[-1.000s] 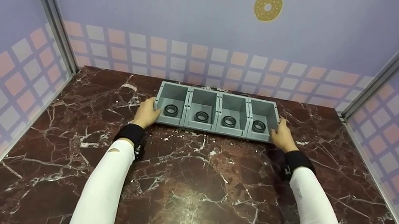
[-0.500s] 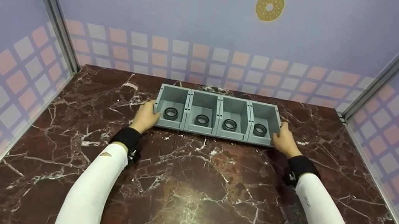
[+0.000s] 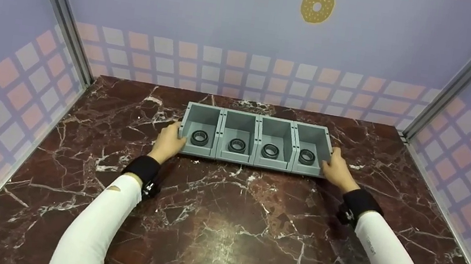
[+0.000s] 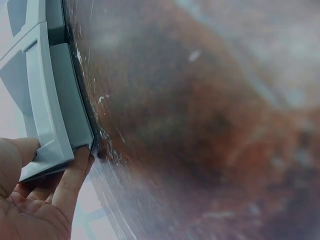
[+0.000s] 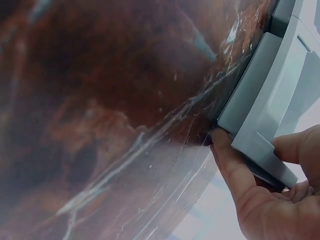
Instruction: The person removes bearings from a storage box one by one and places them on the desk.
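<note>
A row of joined grey bins [image 3: 235, 157] stands across the back part of the table, open tops facing up. Each compartment has one dark ring-shaped bearing [image 3: 237, 145] lying on its floor. My left hand [image 3: 168, 142] grips the row's left end. In the left wrist view the thumb is over the side wall's edge and fingers [image 4: 73, 182] reach under the bin. At the opposite end my right hand [image 3: 339, 169] holds the right wall the same way, its thumb [image 5: 288, 148] inside and a finger below the bottom edge.
The bins rest on or just above a dark red marbled table [image 3: 222, 222]; I cannot tell which. A purple back wall [image 3: 250, 23] with a checked band rises behind, with side walls at left and right.
The row of bins has come a little toward me, away from the back wall, with both hands holding its ends. My forearms have spread slightly outward.
</note>
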`<state>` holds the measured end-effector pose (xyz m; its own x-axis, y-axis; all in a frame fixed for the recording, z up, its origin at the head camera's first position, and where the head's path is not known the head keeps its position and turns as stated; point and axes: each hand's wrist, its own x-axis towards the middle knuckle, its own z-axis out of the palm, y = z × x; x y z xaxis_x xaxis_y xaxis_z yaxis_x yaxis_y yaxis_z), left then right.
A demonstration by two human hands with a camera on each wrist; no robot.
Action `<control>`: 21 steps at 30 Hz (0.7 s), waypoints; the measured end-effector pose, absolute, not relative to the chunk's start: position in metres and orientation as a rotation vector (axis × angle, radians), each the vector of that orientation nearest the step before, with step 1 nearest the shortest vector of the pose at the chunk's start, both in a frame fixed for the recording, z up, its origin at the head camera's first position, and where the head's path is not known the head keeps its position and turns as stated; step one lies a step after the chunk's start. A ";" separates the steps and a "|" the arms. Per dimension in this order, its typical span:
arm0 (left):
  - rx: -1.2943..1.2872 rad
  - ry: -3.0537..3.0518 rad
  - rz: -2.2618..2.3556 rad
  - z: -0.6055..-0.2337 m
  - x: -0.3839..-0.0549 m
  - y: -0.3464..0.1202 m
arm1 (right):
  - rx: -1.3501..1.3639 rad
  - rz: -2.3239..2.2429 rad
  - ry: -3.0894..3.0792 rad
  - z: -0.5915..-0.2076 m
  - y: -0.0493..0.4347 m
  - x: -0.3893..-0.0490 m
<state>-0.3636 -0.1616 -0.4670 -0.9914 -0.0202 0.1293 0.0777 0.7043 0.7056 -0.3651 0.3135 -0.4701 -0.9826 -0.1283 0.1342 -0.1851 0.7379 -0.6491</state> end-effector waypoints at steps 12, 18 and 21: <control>-0.116 -2.734 -1.153 -0.471 -0.347 -0.166 | 0.285 1.063 -2.817 -0.472 0.315 -0.345; -0.152 -2.701 -1.168 -0.472 -0.337 -0.168 | 0.303 1.062 -2.831 -0.471 0.315 -0.335; -0.150 -2.698 -1.181 -0.472 -0.333 -0.169 | 0.299 1.063 -2.850 -0.470 0.314 -0.330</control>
<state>-0.3332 -0.1692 -0.4721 -0.9763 0.0154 0.2161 0.1691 0.6772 0.7161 -0.3304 0.3145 -0.4697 -0.9773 -0.1525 0.1472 -0.2116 0.7395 -0.6390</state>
